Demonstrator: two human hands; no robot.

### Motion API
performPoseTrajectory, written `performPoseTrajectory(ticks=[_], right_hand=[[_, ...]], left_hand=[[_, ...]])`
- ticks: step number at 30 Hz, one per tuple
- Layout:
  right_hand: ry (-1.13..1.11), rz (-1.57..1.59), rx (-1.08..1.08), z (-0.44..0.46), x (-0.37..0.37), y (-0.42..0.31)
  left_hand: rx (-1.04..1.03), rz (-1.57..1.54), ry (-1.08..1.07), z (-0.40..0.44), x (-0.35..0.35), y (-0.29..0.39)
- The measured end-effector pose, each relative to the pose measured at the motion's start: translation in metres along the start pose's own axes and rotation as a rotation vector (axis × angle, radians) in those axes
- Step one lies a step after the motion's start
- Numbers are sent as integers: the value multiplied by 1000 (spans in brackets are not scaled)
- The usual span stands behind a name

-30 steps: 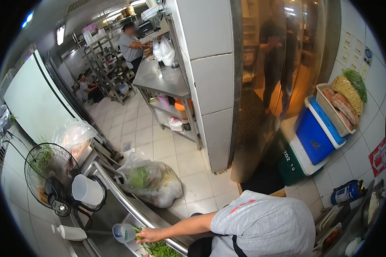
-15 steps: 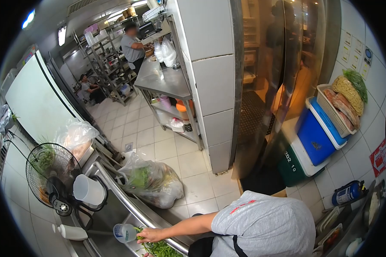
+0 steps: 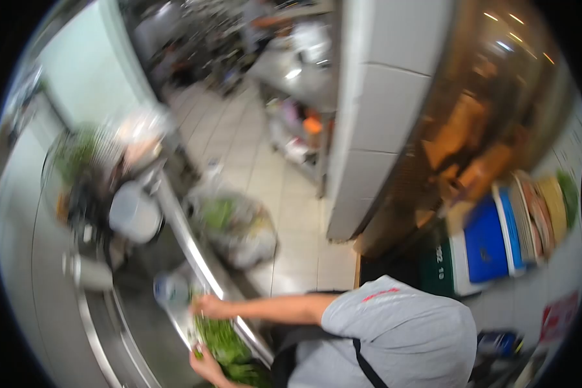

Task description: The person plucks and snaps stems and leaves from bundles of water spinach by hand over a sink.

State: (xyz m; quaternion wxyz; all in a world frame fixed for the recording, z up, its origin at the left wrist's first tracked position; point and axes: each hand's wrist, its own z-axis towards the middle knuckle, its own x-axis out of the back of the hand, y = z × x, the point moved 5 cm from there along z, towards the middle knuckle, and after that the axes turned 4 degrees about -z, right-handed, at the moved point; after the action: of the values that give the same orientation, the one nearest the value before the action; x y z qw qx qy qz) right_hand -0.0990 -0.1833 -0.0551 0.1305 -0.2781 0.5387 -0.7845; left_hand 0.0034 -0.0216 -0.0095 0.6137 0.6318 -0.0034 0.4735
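Note:
My right hand (image 3: 212, 307) is closed around the ends of some green stalks, though motion blurs the fingertips. Below it in the view, my left hand (image 3: 208, 367) has its fingers together on a small green piece. Long leafy green vegetables (image 3: 223, 339) lie in a pile between and beside both hands, over the metal sink area. A clear plastic tub (image 3: 170, 290) with a blue mark sits just left of my right hand.
A metal rail (image 3: 184, 236) runs beside the sink. Left are a white container (image 3: 134, 212), a white bottle (image 3: 90, 272) and a fan. A plastic bag of greens (image 3: 236, 223) sits on the floor. Blue cooler (image 3: 485, 242) at right; a co-worker (image 3: 258, 22) stands far back.
The view has swung and blurred. My left hand, barely visible at the bottom edge before, now shows fully beside the greens. More of the pile is in view.

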Motion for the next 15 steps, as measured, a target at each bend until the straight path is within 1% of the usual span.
performPoseTrajectory(ticks=[1, 2, 3, 4, 5, 6, 7, 8, 9, 10, 11, 13, 15], right_hand=[[78, -99, 118, 4, -9, 11], [90, -248, 274, 4, -18, 23], [-106, -191, -102, 6, 7, -11], [-71, -42, -174, 6, 9, -8], [-26, 108, -241, 5, 11, -4], [-11, 102, -256, 8, 22, -18], [11, 85, -237, 11, 21, -11], [26, 10, -204, 17, 21, -4], [17, 90, -194, 13, 16, -13], [-58, 93, -213, 14, 13, -18], [-124, 90, -223, 20, 12, -20], [-209, 88, -194, 31, 0, -15], [-303, 96, -170, 46, -12, -19]], left_hand=[[81, -59, 58, -9, 15, 32], [126, -113, 98, -19, 27, 37], [152, -170, 158, -24, 34, 33], [324, -231, 183, -33, 45, 55], [257, -198, 240, -37, 49, 31], [309, -293, 260, -41, 51, 30], [249, -221, 292, -43, 56, 23], [278, -327, 320, -45, 56, 21], [312, -318, 348, -54, 64, 17], [345, -348, 384, -56, 66, 19], [352, -294, 399, -58, 69, 21], [339, -324, 390, -58, 72, 22], [385, -302, 348, -54, 75, 18]])
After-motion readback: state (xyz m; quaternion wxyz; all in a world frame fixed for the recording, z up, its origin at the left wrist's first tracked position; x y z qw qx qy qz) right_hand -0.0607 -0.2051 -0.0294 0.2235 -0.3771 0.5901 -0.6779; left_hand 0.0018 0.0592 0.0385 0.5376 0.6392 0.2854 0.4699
